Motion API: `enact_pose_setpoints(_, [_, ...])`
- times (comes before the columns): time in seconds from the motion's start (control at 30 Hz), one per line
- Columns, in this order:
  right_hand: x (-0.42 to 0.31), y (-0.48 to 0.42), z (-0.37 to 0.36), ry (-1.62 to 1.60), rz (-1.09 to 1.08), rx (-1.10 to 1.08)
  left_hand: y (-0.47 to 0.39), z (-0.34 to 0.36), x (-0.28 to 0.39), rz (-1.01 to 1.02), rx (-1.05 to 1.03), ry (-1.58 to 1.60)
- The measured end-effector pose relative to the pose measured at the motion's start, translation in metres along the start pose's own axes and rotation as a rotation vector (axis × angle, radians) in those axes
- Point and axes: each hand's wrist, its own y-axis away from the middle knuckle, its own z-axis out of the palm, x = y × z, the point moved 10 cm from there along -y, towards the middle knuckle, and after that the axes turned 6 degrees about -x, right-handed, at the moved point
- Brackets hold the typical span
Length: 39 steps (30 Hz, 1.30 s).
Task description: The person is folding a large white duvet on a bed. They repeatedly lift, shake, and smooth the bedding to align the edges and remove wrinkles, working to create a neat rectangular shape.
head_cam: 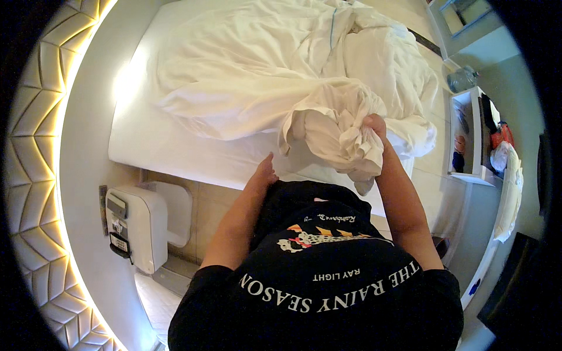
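My right hand point(376, 126) grips a gathered bunch of white bed linen point(342, 136), raised over the near side of the bed. Folds of it hang below my fist, and a loose flap droops to the left. Whether this bunch is joined to the rumpled white duvet point(228, 87) behind it cannot be made out. My left hand point(266, 169) is low by the mattress edge, in front of my black shirt, thumb apart from the fingers and nothing seen in it. Under the duvet, a smooth white sheet covers the mattress point(184, 160).
A white bedside cabinet point(149, 228) carrying a telephone point(119, 245) stands at the left, beside a lit padded headboard point(33, 162). Rightward is a white shelf unit point(476, 175) holding bags, near a large clear water bottle point(462, 79). Part of another bed point(153, 298) shows lower left.
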Motion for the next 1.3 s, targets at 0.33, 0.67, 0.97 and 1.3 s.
enact_pose_setpoints(0.33, [-0.067, 0.061, 0.048, -0.085, -0.233, 0.043, -0.068, 0.044, 0.029, 0.156, -0.151, 0.659])
enact_pose_setpoints(0.67, [-0.080, 0.060, 0.074, -0.131, -0.295, 0.027, 0.167, 0.116, 0.082, 0.198, -0.772, 0.422])
enact_pose_setpoints(0.97, [-0.017, 0.048, 0.056, -0.112, -0.031, -0.069, 0.195, 0.102, 0.089, 0.479, -0.650, 0.206])
enact_pose_setpoints(1.3, [-0.040, 0.065, 0.053, -0.201, -0.179, -0.066, 0.258, 0.092, 0.165, 0.702, -1.010, 0.608])
